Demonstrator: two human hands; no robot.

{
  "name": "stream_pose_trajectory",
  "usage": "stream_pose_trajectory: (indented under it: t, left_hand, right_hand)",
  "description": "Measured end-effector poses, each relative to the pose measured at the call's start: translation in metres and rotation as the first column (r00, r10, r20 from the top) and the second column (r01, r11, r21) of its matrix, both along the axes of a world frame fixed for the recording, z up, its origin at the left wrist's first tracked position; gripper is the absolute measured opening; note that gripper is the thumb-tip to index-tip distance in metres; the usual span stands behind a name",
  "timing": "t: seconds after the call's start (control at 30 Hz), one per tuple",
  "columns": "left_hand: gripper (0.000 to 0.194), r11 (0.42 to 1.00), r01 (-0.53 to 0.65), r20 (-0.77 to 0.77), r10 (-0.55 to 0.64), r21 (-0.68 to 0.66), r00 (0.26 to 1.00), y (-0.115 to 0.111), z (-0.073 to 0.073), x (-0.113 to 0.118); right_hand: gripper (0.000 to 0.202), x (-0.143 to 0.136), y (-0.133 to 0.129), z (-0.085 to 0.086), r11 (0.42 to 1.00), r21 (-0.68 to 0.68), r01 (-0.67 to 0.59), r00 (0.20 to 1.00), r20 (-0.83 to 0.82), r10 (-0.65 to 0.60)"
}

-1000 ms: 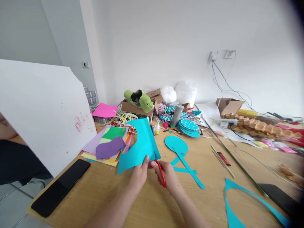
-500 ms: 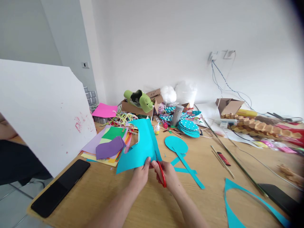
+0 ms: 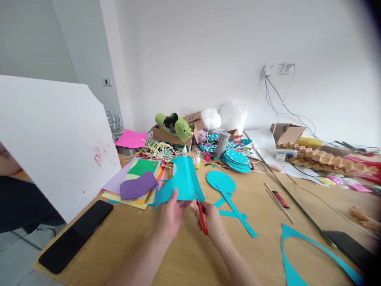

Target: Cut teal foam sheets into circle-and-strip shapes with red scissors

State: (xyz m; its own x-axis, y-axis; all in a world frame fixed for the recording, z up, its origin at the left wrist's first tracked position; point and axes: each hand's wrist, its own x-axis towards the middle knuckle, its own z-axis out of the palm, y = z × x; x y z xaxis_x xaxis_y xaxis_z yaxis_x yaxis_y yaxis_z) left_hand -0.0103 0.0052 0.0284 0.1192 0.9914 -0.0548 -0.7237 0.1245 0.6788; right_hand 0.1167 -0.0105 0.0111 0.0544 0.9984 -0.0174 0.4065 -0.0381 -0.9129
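My left hand (image 3: 173,211) grips the near edge of a turquoise paper sheet (image 3: 181,180), thumb on top and fingers underneath. The sheet has a curved cut-out on its left side. In my right hand (image 3: 210,218) are red-handled scissors (image 3: 203,218), their blades at the sheet's near right edge. A narrow strip (image 3: 195,182) stands partly separated along that edge. Just to the right, a turquoise paper circle (image 3: 220,181) lies on the table, with a long paper strip (image 3: 238,214) overlapping it and shorter strips beneath.
A black phone (image 3: 76,236) lies at the left table edge beside coloured papers (image 3: 138,186) and a white board (image 3: 56,139). To the right are thin sticks (image 3: 279,203), a red cutter (image 3: 280,199), a long rod (image 3: 291,194) and a turquoise offcut (image 3: 287,254). Craft supplies crowd the back.
My left hand has shifted left and slightly up along the paper. The sheet has been drawn nearer and its left part bends down. The scissors hand has barely moved.
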Motion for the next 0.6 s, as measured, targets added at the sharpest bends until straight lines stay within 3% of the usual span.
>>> stream_pose_trajectory:
  t: [0.17,0.33,0.6]
  left_hand:
    - [0.046,0.999,-0.024,0.148,0.029,-0.032,0.989,0.005,0.007,-0.005]
    - [0.053,0.997,-0.043,0.103,0.037,0.06,0.994,0.002,0.002,-0.001]
    - [0.057,0.991,-0.085,0.016,0.084,0.105,0.996,0.0,-0.002,-0.001]
  right_hand:
    - [0.055,-0.001,0.0,0.001,1.0,-0.013,-0.013,1.0,-0.023,0.013]
    - [0.054,-0.005,-0.005,0.01,0.997,-0.065,-0.04,0.997,-0.066,0.036]
    - [0.054,-0.005,-0.004,0.007,0.998,-0.028,-0.057,0.996,-0.067,0.055]
